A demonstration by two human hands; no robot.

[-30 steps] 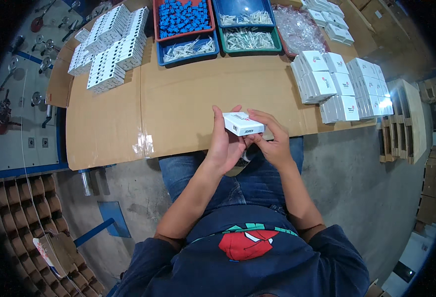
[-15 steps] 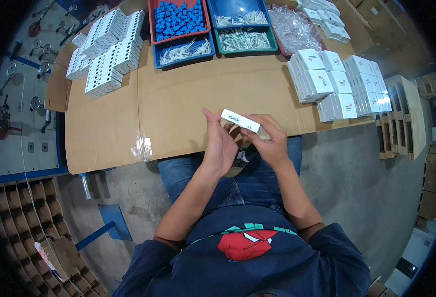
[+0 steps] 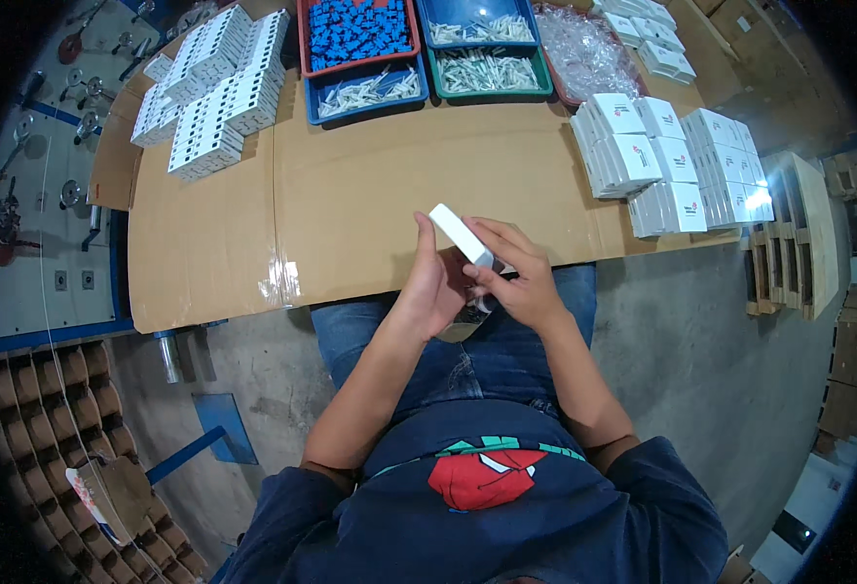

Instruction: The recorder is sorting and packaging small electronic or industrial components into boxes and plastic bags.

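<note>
Here, the right hand [image 3: 520, 279] pinches a white box [image 3: 462, 236], left [image 3: 429, 287] spread

Your wide view comes from the left of two head-worn fisheye cameras, facing steeply down: your shirt [image 3: 575, 521] closest at the lower edge, your left hand [image 3: 430, 292] and right hand [image 3: 528, 287] near mid-frame, the counter [image 3: 380, 185] beyond.

Both arms are bent at the elbows, and the bare left forearm [image 3: 365, 389] and right forearm [image 3: 586, 384] slant up and in. The left hand [image 3: 430, 292] is spread open, thumb sticking up, palm facing in, with some fingers hidden. The right hand [image 3: 526, 282] pinches, its thumb and bent fingers pointing left. Both hands are close together.
</note>
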